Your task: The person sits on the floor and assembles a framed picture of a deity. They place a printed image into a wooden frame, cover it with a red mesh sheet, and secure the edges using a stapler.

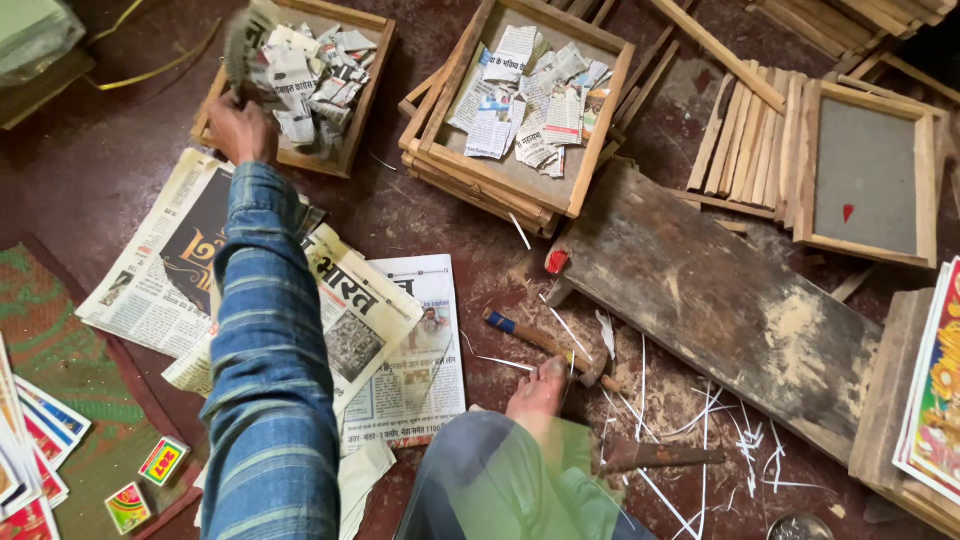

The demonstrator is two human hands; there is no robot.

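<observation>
A blurred wad of torn newspaper scraps (243, 45) sits above the near-left corner of a wooden tray (372, 95) filled with more scraps, pinched in the left hand (240, 125), whose fingers are curled tight around it. The blue striped sleeve (265, 350) reaches over newspaper sheets (400, 340) spread on the floor. A hammer (545, 345) lies beside the person's bare foot (537, 393). The right hand is out of sight.

Two wooden trays (352, 130) (590, 150) hold cut newspaper scraps; a third frame (925, 180) holds a grey panel. One hammer (545, 345), one worn plank (720, 300), and two small printed boxes (163, 461) (127, 507) lie on the floor.
</observation>
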